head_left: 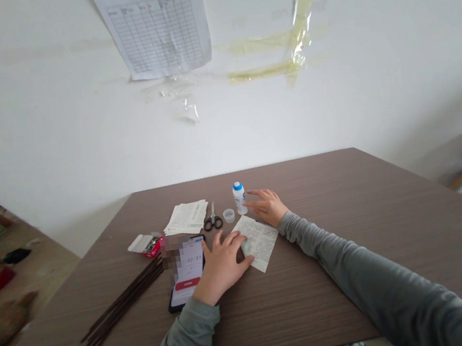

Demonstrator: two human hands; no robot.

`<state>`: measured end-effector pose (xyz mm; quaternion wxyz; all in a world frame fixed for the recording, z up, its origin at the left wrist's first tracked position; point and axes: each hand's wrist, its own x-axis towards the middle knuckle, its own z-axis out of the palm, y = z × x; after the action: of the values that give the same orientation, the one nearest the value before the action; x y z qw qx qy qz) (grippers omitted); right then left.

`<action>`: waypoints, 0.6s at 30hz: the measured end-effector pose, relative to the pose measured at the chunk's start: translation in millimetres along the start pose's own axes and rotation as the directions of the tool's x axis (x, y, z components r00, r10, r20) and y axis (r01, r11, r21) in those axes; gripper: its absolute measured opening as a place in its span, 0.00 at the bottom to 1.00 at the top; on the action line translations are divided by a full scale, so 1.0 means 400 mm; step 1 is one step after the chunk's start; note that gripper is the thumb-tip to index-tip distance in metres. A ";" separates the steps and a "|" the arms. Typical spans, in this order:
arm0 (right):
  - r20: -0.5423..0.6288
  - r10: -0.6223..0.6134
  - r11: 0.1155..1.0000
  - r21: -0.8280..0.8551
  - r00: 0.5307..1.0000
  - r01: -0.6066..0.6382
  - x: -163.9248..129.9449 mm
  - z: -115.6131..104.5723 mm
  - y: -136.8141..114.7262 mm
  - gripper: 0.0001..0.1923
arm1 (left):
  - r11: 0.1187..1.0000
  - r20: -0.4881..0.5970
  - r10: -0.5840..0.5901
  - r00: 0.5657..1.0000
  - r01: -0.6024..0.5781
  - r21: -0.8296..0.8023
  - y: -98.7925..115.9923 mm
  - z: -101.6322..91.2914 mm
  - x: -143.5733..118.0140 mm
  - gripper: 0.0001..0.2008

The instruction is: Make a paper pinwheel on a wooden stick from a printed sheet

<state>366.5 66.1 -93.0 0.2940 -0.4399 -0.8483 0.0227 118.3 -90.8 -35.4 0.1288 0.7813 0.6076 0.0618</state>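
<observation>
A printed sheet of paper (262,244) lies at a slant on the table in front of me. My left hand (224,262) is open, its fingertips resting at the sheet's left edge. Just beyond the sheet stands a small white bottle (239,199) with a blue cap. My right hand (268,207) is open beside the bottle's right side, fingers apart; whether a fingertip touches the bottle I cannot tell. Left of the bottle sit a small clear plastic cup (229,215) and a pair of scissors (213,220) with dark handles.
A phone (187,285) showing a timer lies under my left forearm's side. Further left are a bundle of dark thin sticks (121,310), an opened small red-and-white box (150,245) and a stack of printed papers (186,218). A wall rises behind the table (396,217).
</observation>
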 end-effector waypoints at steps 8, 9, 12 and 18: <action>0.163 0.015 0.997 -0.083 0.986 -0.001 0.036 0.009 -0.034 0.34 | 1.000 0.030 -0.020 0.999 0.020 0.009 0.010 -0.014 -0.004 0.29; 0.166 0.020 0.996 -0.085 0.986 -0.006 0.038 0.011 -0.035 0.35 | 1.000 0.036 -0.025 0.999 0.024 0.015 0.012 -0.016 -0.004 0.29; 0.168 0.028 0.996 -0.085 0.985 -0.014 0.042 0.015 -0.035 0.38 | 0.999 0.053 -0.034 0.998 0.033 0.028 0.020 -0.022 -0.005 0.30; 0.155 0.045 0.999 -0.031 0.987 -0.040 0.043 0.020 -0.023 0.43 | 0.999 0.075 -0.043 0.996 0.041 0.028 0.029 -0.029 -0.006 0.30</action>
<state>347.9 75.4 -88.7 0.2202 -0.4587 -0.8593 0.0517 125.4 -94.2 -20.9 0.1428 0.7717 0.6194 0.0213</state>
